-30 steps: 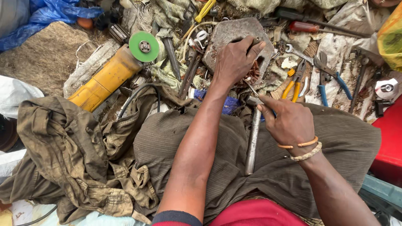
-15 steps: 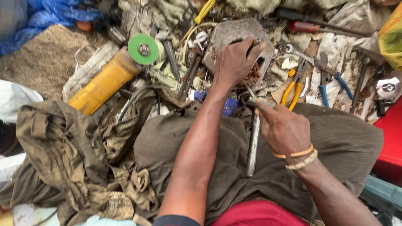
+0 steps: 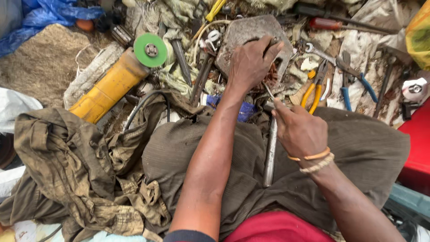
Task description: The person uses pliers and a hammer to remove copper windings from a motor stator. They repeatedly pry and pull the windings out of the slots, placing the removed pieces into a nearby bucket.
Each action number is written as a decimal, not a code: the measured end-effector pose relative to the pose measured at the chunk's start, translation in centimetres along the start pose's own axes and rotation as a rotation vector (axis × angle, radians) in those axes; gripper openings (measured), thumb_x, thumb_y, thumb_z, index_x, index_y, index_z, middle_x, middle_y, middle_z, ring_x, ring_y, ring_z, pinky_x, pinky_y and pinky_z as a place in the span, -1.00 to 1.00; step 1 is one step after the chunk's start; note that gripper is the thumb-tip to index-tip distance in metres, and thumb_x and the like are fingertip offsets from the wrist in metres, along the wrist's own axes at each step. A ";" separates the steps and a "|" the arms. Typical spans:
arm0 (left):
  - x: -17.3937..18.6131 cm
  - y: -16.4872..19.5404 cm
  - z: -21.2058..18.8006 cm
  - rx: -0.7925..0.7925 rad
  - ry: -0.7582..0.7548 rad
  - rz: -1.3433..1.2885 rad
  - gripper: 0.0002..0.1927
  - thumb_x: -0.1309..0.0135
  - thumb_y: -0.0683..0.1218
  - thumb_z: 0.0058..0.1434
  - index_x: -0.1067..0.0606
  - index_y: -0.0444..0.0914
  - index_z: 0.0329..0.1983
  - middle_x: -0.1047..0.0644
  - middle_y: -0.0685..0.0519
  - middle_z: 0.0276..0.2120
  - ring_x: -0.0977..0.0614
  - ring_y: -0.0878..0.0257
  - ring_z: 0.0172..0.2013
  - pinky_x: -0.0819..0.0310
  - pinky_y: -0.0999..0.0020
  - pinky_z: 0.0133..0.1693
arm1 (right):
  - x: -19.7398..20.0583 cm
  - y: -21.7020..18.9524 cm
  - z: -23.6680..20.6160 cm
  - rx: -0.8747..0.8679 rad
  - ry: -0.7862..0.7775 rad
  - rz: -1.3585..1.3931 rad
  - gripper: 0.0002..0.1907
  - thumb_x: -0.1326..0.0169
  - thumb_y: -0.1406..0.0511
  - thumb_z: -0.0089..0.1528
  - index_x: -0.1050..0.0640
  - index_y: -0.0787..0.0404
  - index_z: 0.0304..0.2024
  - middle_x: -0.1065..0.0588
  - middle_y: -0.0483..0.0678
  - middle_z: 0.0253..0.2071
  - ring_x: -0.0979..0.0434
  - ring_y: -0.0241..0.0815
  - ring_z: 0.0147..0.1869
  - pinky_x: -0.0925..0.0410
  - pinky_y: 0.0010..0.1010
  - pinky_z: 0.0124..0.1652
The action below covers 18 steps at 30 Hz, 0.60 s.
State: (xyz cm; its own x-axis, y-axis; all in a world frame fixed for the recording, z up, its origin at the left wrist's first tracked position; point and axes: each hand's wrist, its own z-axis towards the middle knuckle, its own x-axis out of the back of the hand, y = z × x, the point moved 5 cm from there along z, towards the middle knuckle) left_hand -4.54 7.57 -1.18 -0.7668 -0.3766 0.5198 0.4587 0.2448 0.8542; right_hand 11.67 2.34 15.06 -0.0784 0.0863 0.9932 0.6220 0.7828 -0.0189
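On the flat grey metal plate among the scattered tools, the left hand presses down with fingers curled over a rusty brown piece, much as it did half a second ago. Just below it, the right hand is closed in a pinch around a thin metal rod whose tip angles up toward the left hand's fingers; compared with the earlier frames this hand has barely shifted, and the beaded and orange bracelets sit at the wrist as before. A long steel bar lies across the lap under the right hand, unmoved. Beyond the hands, orange-handled pliers and blue-handled pliers lie to the right of the plate, a red-handled screwdriver above them. To the left, a yellow angle grinder with a green disc rests beside crumpled olive cloth.
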 end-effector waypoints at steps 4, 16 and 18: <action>-0.1 0.1 -0.2 -0.016 0.038 0.025 -0.42 0.31 0.40 0.41 -0.49 -0.10 -0.24 -0.33 0.24 -0.62 -0.35 0.36 -0.56 -0.37 0.19 -0.20 | -0.7 -0.9 0.8 0.006 0.034 -0.061 -0.69 -0.17 0.17 0.28 -0.65 -0.04 0.08 -0.41 -0.05 -0.54 -0.44 -0.02 -0.62 -0.30 -0.19 -0.58; -1.1 -0.9 -1.1 0.070 -0.072 -0.071 -0.43 0.28 0.40 0.37 -0.52 -0.09 -0.11 -0.56 0.07 -0.26 -0.54 0.19 -0.17 -0.33 0.02 0.13 | 1.4 1.7 10.2 -0.032 -0.801 0.046 -0.64 0.01 0.05 0.35 -0.61 -0.07 0.11 -0.65 -0.08 -0.19 -0.68 -0.15 -0.33 -0.51 -0.22 -0.11; -0.7 -0.9 -1.4 -0.002 -0.002 -0.112 -0.46 0.24 0.37 0.36 -0.54 -0.08 -0.10 -0.57 0.08 -0.16 -0.49 0.13 -0.09 -0.32 0.00 0.05 | 2.2 1.4 13.1 0.050 -0.887 -0.081 -0.63 -0.03 0.04 0.33 -0.62 -0.10 0.12 -0.65 -0.08 -0.16 -0.68 -0.13 -0.30 -0.54 -0.22 -0.09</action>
State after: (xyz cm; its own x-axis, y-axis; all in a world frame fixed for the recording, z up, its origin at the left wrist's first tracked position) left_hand -3.78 6.32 -2.33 -0.8140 -0.3999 0.4212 0.3711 0.1999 0.9068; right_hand 2.13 11.72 15.69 -0.7077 0.4589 0.5372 0.5555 0.8312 0.0218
